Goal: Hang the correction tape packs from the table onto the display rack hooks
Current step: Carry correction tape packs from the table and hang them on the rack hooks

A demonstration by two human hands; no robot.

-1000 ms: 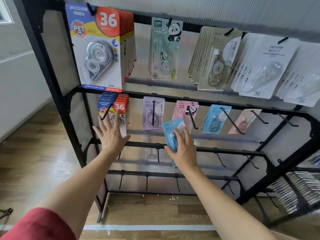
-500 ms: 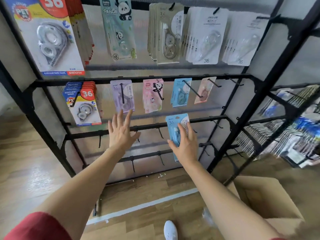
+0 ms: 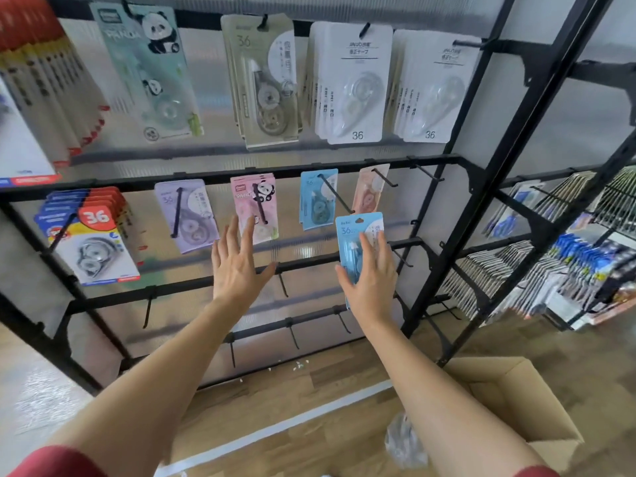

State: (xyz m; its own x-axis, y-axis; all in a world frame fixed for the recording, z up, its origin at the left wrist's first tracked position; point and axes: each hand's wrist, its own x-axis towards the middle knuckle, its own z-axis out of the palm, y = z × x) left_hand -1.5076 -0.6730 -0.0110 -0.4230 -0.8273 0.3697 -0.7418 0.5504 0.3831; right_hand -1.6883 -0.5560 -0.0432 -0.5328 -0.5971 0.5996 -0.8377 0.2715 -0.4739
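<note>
Pale wooden floor [image 3: 309,407] runs under a tall black display rack [image 3: 481,187], and an open cardboard box [image 3: 516,407] stands on the floor near the rack's right post. On the middle rail small packs hang in a row. The person's right hand [image 3: 373,284] holds one blue correction tape pack [image 3: 358,235] upright, with the thumb at its left edge and the fingers curled over its front. The top edge of this pack, with the hang hole, is just under the tip of the hook [image 3: 335,196] that carries the hung blue packs [image 3: 318,201], and close beside the lower corner of the peach pack [image 3: 370,191]. To the right of the peach pack a bare hook [image 3: 425,172] sticks out. The left hand [image 3: 237,266] is spread flat and holds nothing. Its fingertips lie over the lower edge of the pink panda packs [image 3: 254,208], and I cannot tell if they touch. Behind both hands the lower rail [image 3: 309,266] crosses the rack.
</note>
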